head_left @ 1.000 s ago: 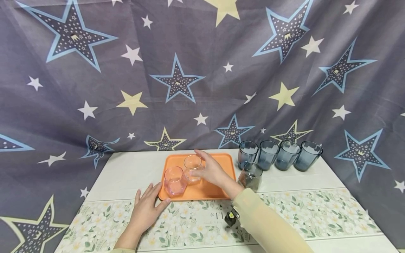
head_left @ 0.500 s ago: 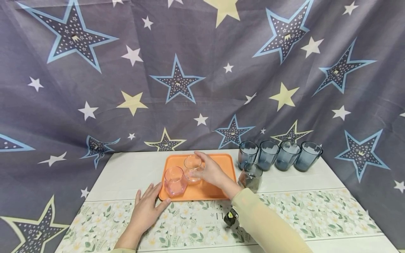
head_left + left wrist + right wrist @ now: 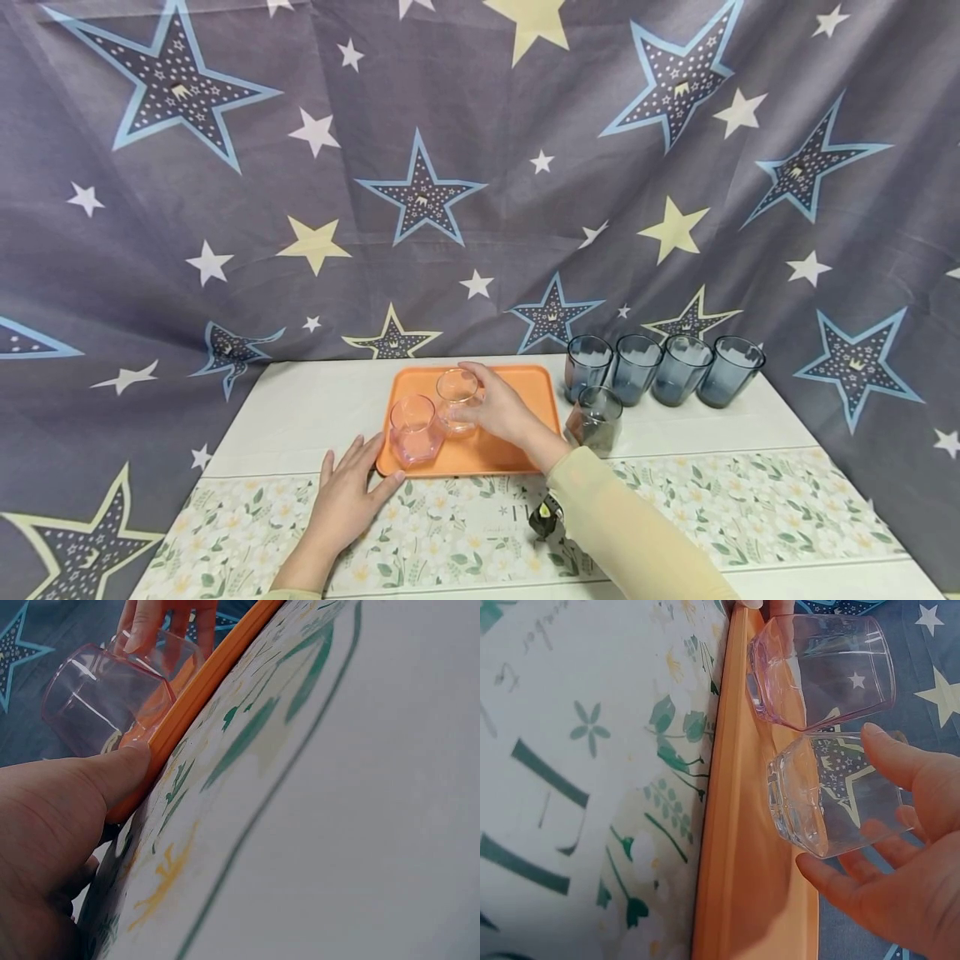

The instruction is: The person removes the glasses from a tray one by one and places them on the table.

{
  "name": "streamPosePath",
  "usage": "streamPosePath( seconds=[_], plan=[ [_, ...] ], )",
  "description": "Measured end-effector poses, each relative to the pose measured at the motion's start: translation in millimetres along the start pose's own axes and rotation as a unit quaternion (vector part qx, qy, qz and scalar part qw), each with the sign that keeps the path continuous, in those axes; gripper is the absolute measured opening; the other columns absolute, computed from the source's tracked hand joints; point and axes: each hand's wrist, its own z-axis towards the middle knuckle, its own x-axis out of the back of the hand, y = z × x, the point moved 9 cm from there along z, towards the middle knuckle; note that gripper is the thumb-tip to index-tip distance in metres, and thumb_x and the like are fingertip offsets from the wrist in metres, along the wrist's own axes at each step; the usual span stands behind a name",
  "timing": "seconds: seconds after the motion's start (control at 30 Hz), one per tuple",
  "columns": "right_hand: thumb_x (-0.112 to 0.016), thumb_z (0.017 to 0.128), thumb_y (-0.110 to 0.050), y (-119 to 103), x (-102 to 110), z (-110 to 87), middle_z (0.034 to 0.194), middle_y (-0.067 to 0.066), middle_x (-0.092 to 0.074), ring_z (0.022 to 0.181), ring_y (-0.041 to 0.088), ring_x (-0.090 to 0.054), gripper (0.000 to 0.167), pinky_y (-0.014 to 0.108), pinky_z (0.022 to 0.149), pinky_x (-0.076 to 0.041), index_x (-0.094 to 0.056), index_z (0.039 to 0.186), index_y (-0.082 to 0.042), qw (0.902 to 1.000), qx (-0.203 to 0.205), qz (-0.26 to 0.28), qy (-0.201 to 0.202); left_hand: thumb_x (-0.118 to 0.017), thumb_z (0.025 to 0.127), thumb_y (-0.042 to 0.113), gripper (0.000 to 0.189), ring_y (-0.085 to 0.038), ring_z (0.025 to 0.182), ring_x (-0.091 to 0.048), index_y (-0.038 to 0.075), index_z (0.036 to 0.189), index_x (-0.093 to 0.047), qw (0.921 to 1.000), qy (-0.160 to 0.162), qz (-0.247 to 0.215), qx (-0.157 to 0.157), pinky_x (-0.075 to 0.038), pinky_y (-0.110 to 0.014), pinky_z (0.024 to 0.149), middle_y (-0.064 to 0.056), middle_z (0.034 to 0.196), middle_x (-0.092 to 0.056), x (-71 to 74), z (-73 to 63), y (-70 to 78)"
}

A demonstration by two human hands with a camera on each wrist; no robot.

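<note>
On the orange tray (image 3: 510, 458) stand two drinking glasses. The pink glass (image 3: 414, 433) is at the front left of it, also seen as the pinkish glass (image 3: 825, 671) in the right wrist view. Just behind and right of it is a clear glass (image 3: 456, 387) with a faceted base (image 3: 791, 799). My right hand (image 3: 504, 408) holds the clear glass by its side, thumb and fingers around it. My left hand (image 3: 347, 496) rests at the tray's front left corner, fingers spread along the left edge. Its thumb (image 3: 124, 769) touches the front rim.
A row of several blue glasses (image 3: 637, 371) stands at the back right of the table. In front of them is a grey-brown glass (image 3: 596, 421), close to the tray's right side. A floral runner (image 3: 720, 500) crosses the table; a star-patterned curtain (image 3: 480, 167) hangs behind.
Almost nothing moves. The right sleeve shifts very slightly left, while both hands, the glasses and the tray keep their places.
</note>
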Motion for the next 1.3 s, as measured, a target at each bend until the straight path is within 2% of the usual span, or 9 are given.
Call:
streamPosePath(
  seconds=[0.23,0.63,0.87,1.1,1.3],
  plan=[
    [-0.091,0.093,-0.009,-0.6,1.6,0.3,0.155,0.024,-0.056,0.141,0.044,-0.057,0.081,0.051,0.113,-0.055,-0.05,0.163,-0.009,0.9999,0.001,-0.013,0.011,-0.078,0.104,0.045,0.082,-0.049,0.161,-0.031,0.002,0.167,-0.047,1.0,0.003,0.0,-0.002,0.0,-0.073,0.13,-0.023,0.167,-0.049,0.2,0.3,1.3],
    [-0.095,0.091,-0.016,-0.7,7.2,-3.6,0.154,0.017,-0.06,0.14,0.04,-0.059,0.08,0.053,0.116,-0.052,-0.055,0.16,-0.013,0.998,-0.023,-0.046,0.037,-0.077,0.105,0.045,0.082,-0.049,0.162,-0.03,0.002,0.167,-0.046,1.0,-0.007,0.002,0.005,0.002,-0.072,0.13,-0.021,0.169,-0.047,-2.0,1.4,0.4],
    [-0.098,0.087,-0.02,-14.5,13.3,-10.3,0.152,0.015,-0.062,0.131,0.036,-0.064,0.081,0.053,0.112,-0.053,-0.056,0.157,-0.015,0.996,-0.006,-0.072,0.052,-0.076,0.105,0.048,0.083,-0.048,0.163,-0.029,0.003,0.168,-0.045,0.9999,-0.013,0.003,0.008,0.003,-0.072,0.13,-0.023,0.169,-0.047,-2.2,1.1,-0.8],
    [-0.099,0.086,-0.022,-26.5,18.7,-20.4,0.154,0.016,-0.061,0.126,0.036,-0.065,0.086,0.055,0.11,-0.054,-0.055,0.159,-0.013,0.9958,-0.003,-0.074,0.053,-0.076,0.105,0.047,0.083,-0.048,0.163,-0.028,0.002,0.168,-0.044,0.9998,-0.014,0.0,0.011,0.004,-0.072,0.13,-0.025,0.167,-0.047,-1.1,0.1,-1.3],
    [-0.1,0.084,-0.022,-33.4,26.0,-29.6,0.155,0.011,-0.061,0.13,0.034,-0.065,0.087,0.053,0.11,-0.055,-0.056,0.159,-0.018,0.9952,-0.007,-0.077,0.059,-0.076,0.105,0.046,0.083,-0.049,0.162,-0.029,0.002,0.168,-0.045,0.9999,-0.012,0.0,0.01,0.003,-0.072,0.13,-0.026,0.167,-0.048,-1.3,-0.5,-1.7]
  ],
)
